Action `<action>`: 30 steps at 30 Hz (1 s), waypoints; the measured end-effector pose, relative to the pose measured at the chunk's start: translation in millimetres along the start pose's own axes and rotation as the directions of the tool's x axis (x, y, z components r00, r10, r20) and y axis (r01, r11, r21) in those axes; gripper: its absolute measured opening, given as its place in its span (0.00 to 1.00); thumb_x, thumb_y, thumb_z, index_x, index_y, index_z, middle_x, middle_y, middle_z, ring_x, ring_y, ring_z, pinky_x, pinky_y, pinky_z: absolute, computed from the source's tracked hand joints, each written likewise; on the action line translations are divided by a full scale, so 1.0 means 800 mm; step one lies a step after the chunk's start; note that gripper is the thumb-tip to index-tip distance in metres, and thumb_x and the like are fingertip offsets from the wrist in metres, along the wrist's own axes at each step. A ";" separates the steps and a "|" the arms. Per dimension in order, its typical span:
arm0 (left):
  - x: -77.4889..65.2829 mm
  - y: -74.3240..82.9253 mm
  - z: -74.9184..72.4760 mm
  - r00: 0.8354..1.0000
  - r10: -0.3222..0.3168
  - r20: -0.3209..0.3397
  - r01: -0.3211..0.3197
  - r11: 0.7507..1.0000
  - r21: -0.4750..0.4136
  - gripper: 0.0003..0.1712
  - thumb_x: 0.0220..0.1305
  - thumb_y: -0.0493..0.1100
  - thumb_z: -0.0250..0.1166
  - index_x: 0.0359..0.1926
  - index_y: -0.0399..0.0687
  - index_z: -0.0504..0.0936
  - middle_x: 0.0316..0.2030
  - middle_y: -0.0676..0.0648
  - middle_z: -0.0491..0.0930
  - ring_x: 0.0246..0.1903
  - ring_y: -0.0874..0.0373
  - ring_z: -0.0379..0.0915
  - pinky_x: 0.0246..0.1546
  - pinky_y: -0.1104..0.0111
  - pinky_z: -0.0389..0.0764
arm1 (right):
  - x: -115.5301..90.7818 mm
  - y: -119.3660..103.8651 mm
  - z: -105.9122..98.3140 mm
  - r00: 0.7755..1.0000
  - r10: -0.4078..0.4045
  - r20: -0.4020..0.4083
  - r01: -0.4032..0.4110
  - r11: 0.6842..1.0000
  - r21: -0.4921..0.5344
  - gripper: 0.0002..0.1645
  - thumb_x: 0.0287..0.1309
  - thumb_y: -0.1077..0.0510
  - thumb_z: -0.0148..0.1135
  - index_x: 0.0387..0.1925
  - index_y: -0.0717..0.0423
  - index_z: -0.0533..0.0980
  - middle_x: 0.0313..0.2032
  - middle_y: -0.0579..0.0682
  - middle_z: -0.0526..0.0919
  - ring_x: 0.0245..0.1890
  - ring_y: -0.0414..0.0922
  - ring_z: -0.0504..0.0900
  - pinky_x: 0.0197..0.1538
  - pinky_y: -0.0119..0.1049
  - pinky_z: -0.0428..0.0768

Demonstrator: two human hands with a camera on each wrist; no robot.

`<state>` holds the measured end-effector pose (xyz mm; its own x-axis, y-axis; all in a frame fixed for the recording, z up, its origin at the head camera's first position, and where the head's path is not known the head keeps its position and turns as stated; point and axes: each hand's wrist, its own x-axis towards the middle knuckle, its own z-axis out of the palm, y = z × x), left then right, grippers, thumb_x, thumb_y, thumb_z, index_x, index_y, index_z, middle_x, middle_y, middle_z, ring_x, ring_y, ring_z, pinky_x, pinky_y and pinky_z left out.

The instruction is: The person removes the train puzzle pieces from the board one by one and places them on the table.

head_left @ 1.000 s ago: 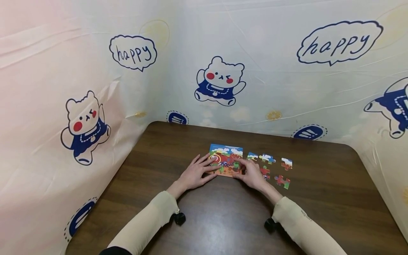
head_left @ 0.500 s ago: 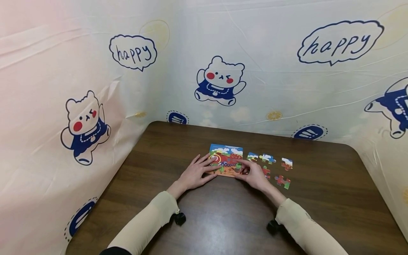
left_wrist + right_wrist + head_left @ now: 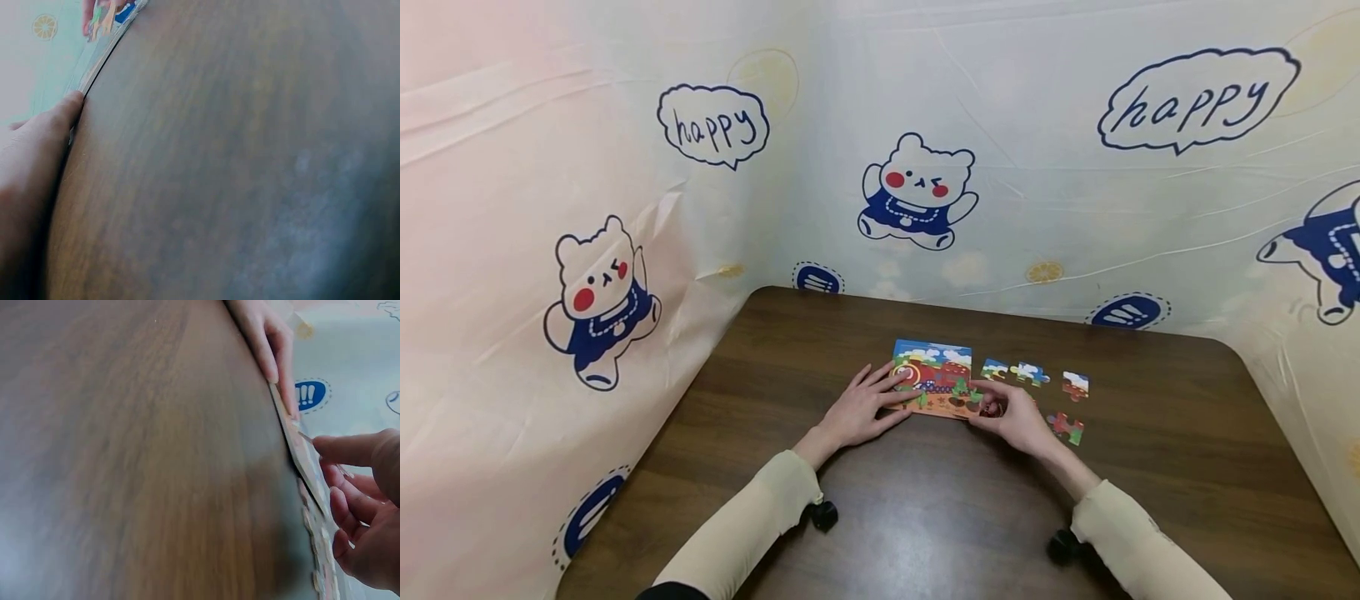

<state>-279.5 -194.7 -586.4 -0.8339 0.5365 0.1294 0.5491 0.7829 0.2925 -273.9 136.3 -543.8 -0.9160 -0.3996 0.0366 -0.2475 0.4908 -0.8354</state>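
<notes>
A small jigsaw puzzle [image 3: 936,354] with a bright landscape picture lies on the table. My left hand [image 3: 853,412] rests flat over its left side, fingers spread; the left wrist view shows that thumb [image 3: 69,112] along the board's edge. At the lower right corner, my right hand [image 3: 1018,417] pinches a green and orange puzzle piece [image 3: 967,397] between thumb and fingers. In the right wrist view the piece shows as a thin tilted edge [image 3: 304,435] at the fingertips, close over the board [image 3: 303,459].
To the right of the board lie several loose puzzle pieces, among them a blue one [image 3: 1030,372], a cloud-topped one [image 3: 1075,385] and a red and green one [image 3: 1066,427]. My right hand covers others. A printed cloth [image 3: 820,183] hangs behind the brown table [image 3: 910,508].
My right hand has moved to the right, drawing the pinched piece toward the board's right edge and covering a loose red piece. My left hand has stayed in place.
</notes>
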 end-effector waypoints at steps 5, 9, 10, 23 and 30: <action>0.000 0.000 0.000 1.000 -0.002 0.004 0.002 1.000 -0.004 0.28 0.82 0.67 0.59 0.78 0.78 0.75 0.84 0.55 0.66 0.89 0.49 0.51 0.87 0.37 0.51 | -0.022 0.004 -0.020 1.000 -0.006 0.024 0.005 0.998 0.061 0.34 0.67 0.63 0.77 0.70 0.68 0.78 0.40 0.58 0.88 0.31 0.38 0.77 0.34 0.30 0.75; 0.000 0.002 -0.001 1.000 -0.005 0.011 0.005 1.000 -0.006 0.29 0.82 0.67 0.59 0.78 0.78 0.76 0.84 0.55 0.66 0.89 0.49 0.51 0.87 0.37 0.51 | -0.041 0.005 -0.032 0.999 -0.005 0.044 -0.001 0.992 0.125 0.33 0.67 0.64 0.76 0.70 0.69 0.77 0.39 0.59 0.90 0.32 0.37 0.81 0.33 0.30 0.79; 0.000 0.002 -0.001 1.000 -0.005 0.010 0.005 1.000 -0.005 0.28 0.82 0.67 0.59 0.78 0.77 0.76 0.84 0.55 0.66 0.89 0.49 0.51 0.87 0.37 0.51 | -0.045 0.006 -0.035 0.999 -0.001 0.046 -0.005 0.990 0.138 0.33 0.67 0.64 0.76 0.70 0.69 0.77 0.40 0.59 0.90 0.32 0.36 0.82 0.34 0.30 0.80; 0.000 0.002 0.002 1.000 -0.008 0.012 0.008 1.000 0.002 0.29 0.82 0.67 0.58 0.78 0.78 0.75 0.85 0.55 0.65 0.89 0.49 0.50 0.87 0.37 0.51 | -0.093 0.025 -0.065 1.000 -0.004 0.005 0.004 0.997 0.080 0.31 0.65 0.64 0.78 0.67 0.67 0.80 0.41 0.57 0.90 0.31 0.37 0.80 0.34 0.30 0.80; 0.002 -0.002 0.003 1.000 -0.005 -0.006 0.005 1.000 -0.007 0.29 0.81 0.67 0.59 0.78 0.78 0.76 0.85 0.54 0.66 0.89 0.49 0.50 0.88 0.37 0.50 | -0.118 0.035 -0.081 1.000 0.027 -0.010 -0.027 1.000 0.013 0.30 0.63 0.61 0.80 0.66 0.61 0.83 0.39 0.52 0.83 0.28 0.37 0.73 0.30 0.31 0.73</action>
<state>-281.6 -194.2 -589.0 -0.8368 0.5308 0.1342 0.5448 0.7830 0.3000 -215.0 238.3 -535.3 -0.9254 -0.3784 0.0195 -0.2185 0.4909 -0.8434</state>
